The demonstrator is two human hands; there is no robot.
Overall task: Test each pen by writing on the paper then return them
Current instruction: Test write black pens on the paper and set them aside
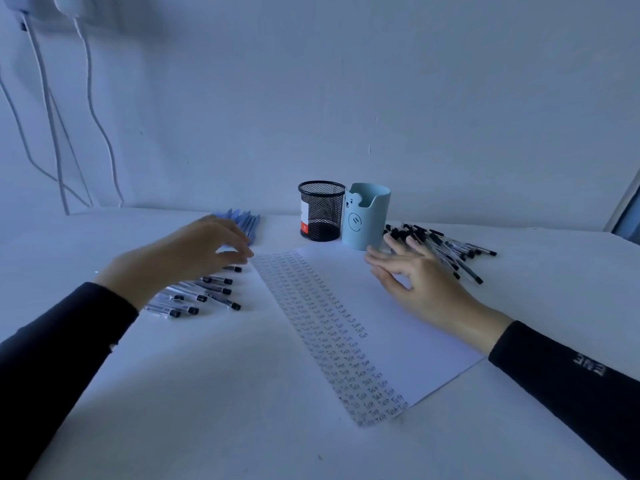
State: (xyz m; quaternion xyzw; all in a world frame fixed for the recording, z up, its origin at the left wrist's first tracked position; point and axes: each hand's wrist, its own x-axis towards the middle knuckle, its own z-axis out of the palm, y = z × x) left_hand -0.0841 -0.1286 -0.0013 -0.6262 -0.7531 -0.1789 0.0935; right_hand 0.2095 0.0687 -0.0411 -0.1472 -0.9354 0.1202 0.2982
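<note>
A white paper (398, 306) lies on the table, its left strip filled with rows of the word "Test". My left hand (194, 251) hovers over several clear pens with black caps (207, 292) to the left of the paper, fingers relaxed and holding nothing. My right hand (415, 278) is spread above the paper's upper right corner, fingers straight, just in front of a pile of black-capped pens (450, 247). Neither hand holds a pen.
A black mesh pen cup (321, 211) and a light blue bear cup (366, 216) stand behind the paper by the wall. A bunch of blue pens (247, 221) lies behind my left hand. White cables (90, 109) hang at the far left.
</note>
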